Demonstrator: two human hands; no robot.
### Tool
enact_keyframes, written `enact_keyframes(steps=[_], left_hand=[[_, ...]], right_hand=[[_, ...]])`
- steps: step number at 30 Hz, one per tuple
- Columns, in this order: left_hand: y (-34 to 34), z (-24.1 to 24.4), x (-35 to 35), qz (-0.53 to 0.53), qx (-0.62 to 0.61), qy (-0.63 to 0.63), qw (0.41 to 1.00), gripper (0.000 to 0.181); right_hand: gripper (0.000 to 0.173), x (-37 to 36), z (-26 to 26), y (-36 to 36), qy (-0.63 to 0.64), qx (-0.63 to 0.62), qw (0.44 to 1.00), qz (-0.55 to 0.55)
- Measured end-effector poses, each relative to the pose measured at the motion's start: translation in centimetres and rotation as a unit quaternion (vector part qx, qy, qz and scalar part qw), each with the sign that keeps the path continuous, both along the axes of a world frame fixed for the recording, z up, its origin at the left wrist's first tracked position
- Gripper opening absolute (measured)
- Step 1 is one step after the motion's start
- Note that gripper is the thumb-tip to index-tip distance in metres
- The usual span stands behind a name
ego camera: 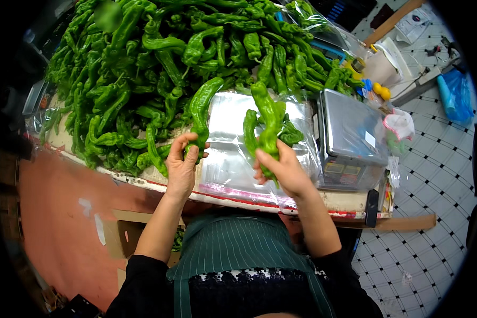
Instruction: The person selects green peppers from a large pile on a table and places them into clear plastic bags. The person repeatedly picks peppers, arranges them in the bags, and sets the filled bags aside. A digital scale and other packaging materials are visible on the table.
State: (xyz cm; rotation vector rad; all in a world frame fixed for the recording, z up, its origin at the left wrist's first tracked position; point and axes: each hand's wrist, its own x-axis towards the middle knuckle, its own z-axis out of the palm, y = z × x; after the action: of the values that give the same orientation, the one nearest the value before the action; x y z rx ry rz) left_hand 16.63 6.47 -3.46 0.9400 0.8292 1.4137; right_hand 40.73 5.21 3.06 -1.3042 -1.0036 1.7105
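Note:
A long, curved green pepper point(201, 106) is in my left hand point(183, 163), its stem end down by the fingers. My right hand point(283, 165) grips another green pepper point(267, 115), above the stack of clear plastic bags point(226, 167). More green peppers point(291, 133) show just behind and beside that hand; whether it holds them too I cannot tell. A large heap of green peppers point(131, 59) covers the far and left side of the table.
A box-shaped metal-topped appliance point(348, 123) wrapped in clear plastic stands to the right of the bags. A black object point(371, 208) rests at the table's front right edge. An open cardboard box point(121, 234) lies below the table. A blue plastic bag point(457, 95) is on the tiled floor.

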Motion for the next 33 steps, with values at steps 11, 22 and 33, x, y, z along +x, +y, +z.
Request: enact_keyframes(steps=[11,22,33], left_hand=[[-7.9,-4.4,3.2,-0.041,0.022,0.204,0.978,0.07],[-9.3,-4.8,-0.1,-0.008,-0.136,-0.17,0.976,0.044],[-10.2,-2.2,2.0,-0.088,-0.206,-0.227,0.948,0.059]], right_hand=[[0.083,-7.7,-7.1,-1.3,0.103,0.094,0.986,-0.091],[0.08,-8.0,-6.9,-8.2,0.07,0.101,0.992,-0.032],[0.09,-6.4,-5.7,-14.9,0.19,-0.028,0.981,-0.04]])
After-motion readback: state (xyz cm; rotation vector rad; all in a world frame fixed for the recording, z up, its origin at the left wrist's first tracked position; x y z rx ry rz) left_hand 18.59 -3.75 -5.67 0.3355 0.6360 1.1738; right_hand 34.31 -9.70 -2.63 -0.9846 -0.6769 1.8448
